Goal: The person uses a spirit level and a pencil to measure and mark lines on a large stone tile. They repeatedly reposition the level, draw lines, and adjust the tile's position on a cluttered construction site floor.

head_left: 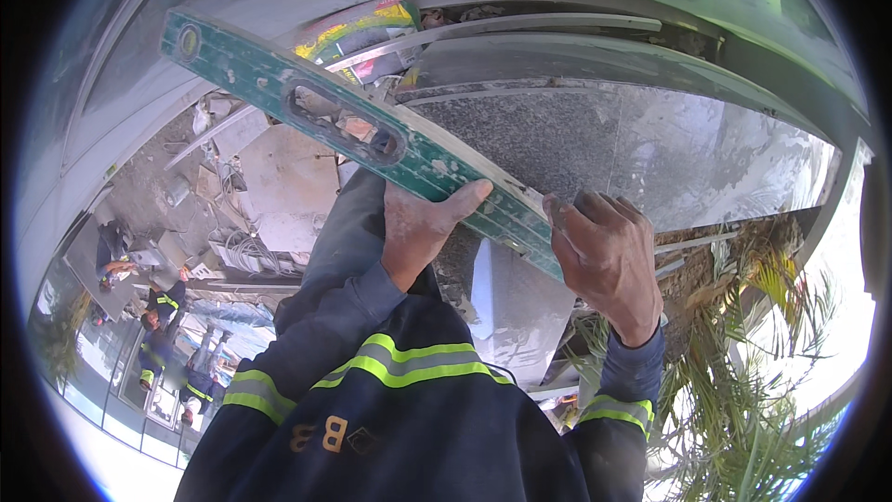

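While the left hand (418, 228) grips a dusty green spirit level (243, 72) by its lower edge, its thumb lies over the face and its other fingers are hidden behind. Farther right, the right hand (609, 265) makes a loose fist at the level's lower end, fingers curled together; whether they clamp it cannot be told. From there the level slants up past the left fingers to the upper left, showing an oblong slot and a round window. Above the right fingers lies a grey speckled slab (530, 135); above the left fingers, a brightly printed sack (358, 37). Left of the left fingers are broken boards (283, 167) and coiled cable (246, 253); well beyond, co-workers (167, 353). Palm fronds (711, 400) hang below the right fingers.
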`<action>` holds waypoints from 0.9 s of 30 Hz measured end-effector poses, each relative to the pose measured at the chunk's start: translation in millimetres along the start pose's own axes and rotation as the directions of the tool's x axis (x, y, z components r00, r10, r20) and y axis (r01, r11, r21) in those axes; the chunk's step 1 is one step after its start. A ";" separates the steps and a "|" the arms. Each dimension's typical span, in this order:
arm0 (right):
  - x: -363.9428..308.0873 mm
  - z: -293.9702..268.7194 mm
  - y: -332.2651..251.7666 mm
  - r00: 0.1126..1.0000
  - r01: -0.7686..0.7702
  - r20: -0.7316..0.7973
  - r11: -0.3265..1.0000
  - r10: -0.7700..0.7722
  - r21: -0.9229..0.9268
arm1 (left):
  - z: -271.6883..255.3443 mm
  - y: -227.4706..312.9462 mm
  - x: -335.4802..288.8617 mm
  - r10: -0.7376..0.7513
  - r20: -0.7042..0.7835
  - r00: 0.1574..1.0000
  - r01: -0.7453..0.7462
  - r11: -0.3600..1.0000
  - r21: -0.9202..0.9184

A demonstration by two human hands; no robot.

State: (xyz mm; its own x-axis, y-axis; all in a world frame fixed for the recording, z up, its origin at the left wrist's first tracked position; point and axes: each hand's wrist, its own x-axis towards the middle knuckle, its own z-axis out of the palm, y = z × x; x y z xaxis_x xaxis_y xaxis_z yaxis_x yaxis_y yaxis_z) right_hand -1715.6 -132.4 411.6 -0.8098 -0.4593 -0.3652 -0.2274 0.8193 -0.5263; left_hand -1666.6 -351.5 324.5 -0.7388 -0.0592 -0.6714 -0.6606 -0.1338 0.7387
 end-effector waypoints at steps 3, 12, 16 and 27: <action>-36.9 -10.3 11.7 0.989 -0.115 0.090 0.993 0.118 -0.039 | 1.5 6.0 -1.6 -0.017 -0.010 1.000 0.017 0.999 -0.047; -45.2 -16.5 3.7 0.983 -0.107 -0.149 0.994 0.110 0.031 | -2.9 2.2 -3.7 -0.039 -0.011 0.999 0.039 0.999 -0.014; 13.9 19.4 -14.8 0.958 0.108 -0.280 0.980 -0.058 0.165 | 0.1 0.3 1.6 0.038 -0.001 0.999 -0.038 0.999 0.031; 64.8 28.9 -28.0 0.936 0.219 -0.303 0.969 -0.177 0.113 | 1.3 4.4 1.7 0.064 -0.001 0.998 -0.063 0.985 -0.163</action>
State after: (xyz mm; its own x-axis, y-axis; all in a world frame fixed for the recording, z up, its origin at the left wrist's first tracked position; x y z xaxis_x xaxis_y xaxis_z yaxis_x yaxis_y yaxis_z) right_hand -1746.0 -194.9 380.4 -0.8821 -0.4708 -0.0163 -0.3367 0.6543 -0.6771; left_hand -1671.0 -351.0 326.7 -0.7792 -0.0684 -0.6230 -0.5822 -0.2889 0.7600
